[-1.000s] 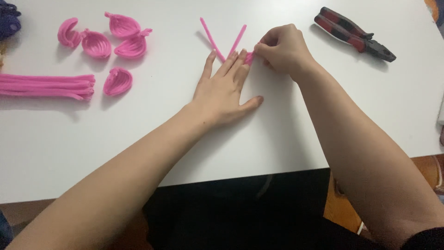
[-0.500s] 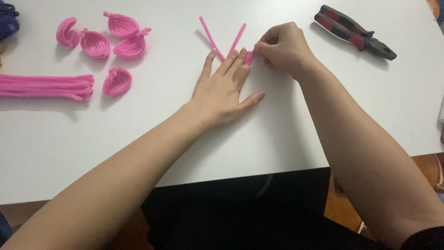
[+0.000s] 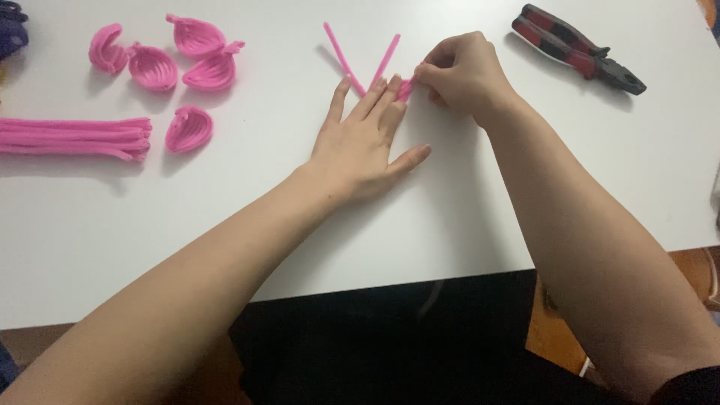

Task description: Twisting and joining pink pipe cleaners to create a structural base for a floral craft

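Note:
My left hand [image 3: 367, 142] lies flat on the white table [image 3: 450, 195], fingers spread, pressing down on pink pipe cleaners [image 3: 341, 49] whose two free ends stick out beyond the fingertips in a V. My right hand [image 3: 465, 75] pinches the near end of one pink pipe cleaner right at my left fingertips, thumb and forefinger closed on it. How many strands lie under the left palm is hidden.
Several pink curled petal shapes [image 3: 176, 64] lie at the upper left, with a bundle of straight pink pipe cleaners [image 3: 71, 136] below them. Red-and-black pliers [image 3: 577, 49] rest at the upper right. A dark purple object [image 3: 11, 30] sits at the left edge.

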